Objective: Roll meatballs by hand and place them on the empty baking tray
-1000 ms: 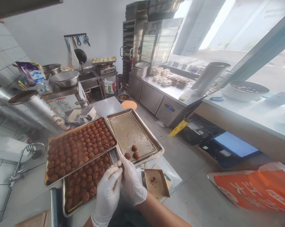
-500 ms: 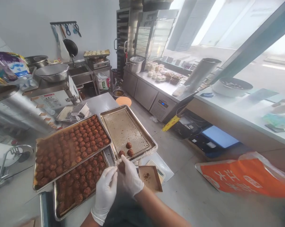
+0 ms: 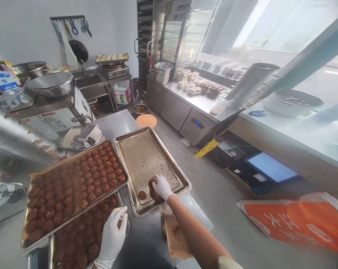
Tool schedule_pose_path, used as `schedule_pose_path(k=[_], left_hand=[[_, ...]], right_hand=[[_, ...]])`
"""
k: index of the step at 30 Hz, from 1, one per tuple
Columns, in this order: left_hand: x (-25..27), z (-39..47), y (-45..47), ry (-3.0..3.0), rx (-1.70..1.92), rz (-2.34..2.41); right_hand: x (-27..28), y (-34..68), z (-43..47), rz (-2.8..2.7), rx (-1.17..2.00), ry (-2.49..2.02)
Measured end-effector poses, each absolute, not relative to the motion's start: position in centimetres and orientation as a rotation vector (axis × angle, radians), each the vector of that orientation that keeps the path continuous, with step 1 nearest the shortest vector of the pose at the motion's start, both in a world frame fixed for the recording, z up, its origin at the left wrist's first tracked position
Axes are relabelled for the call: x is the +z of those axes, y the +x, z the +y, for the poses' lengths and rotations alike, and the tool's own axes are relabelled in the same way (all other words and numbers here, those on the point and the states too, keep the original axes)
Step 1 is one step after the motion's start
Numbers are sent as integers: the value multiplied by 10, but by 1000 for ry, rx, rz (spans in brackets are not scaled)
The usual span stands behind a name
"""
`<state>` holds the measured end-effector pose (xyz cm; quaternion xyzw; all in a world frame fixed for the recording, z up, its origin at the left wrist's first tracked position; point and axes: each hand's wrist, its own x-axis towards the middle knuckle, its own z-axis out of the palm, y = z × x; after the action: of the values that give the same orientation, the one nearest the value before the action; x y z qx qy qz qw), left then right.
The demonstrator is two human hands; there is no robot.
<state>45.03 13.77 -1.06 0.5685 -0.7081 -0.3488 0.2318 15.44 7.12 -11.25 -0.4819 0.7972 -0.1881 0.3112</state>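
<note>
My right hand [image 3: 161, 187], in a white glove, reaches over the near end of a mostly bare metal baking tray [image 3: 138, 149]. Its fingers are closed on a dark brown nut-coated chocolate ball [image 3: 151, 182]; the hand partly hides the brown balls beneath it. Just left of them, a single chocolate ball [image 3: 142, 195] lies on the tray. My gloved left hand [image 3: 113, 233] hovers by the edge of the lower full tray, fingers curled in toward the thumb. What it holds, if anything, cannot be made out.
On the left, an upper tray [image 3: 126, 182] packed with brown balls overlaps a lower full tray [image 3: 51, 243]. A shallow cardboard box [image 3: 183, 251] with crumbs sits below my right forearm. A round wooden board [image 3: 146, 120] lies beyond the table. An orange bag [image 3: 295, 224] is at right.
My hands have parted. The right one has moved forward over the balls on the bare tray, while the left has drawn back, lower and to the left. The view has shifted slightly.
</note>
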Motion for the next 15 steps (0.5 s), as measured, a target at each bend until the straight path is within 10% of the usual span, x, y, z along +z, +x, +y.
schedule_pose_path(k=[15], left_hand=[[-25,-171,659,2255,-26,-2037]], right_hand=[[-111,165,58,2041,-610,-1535]])
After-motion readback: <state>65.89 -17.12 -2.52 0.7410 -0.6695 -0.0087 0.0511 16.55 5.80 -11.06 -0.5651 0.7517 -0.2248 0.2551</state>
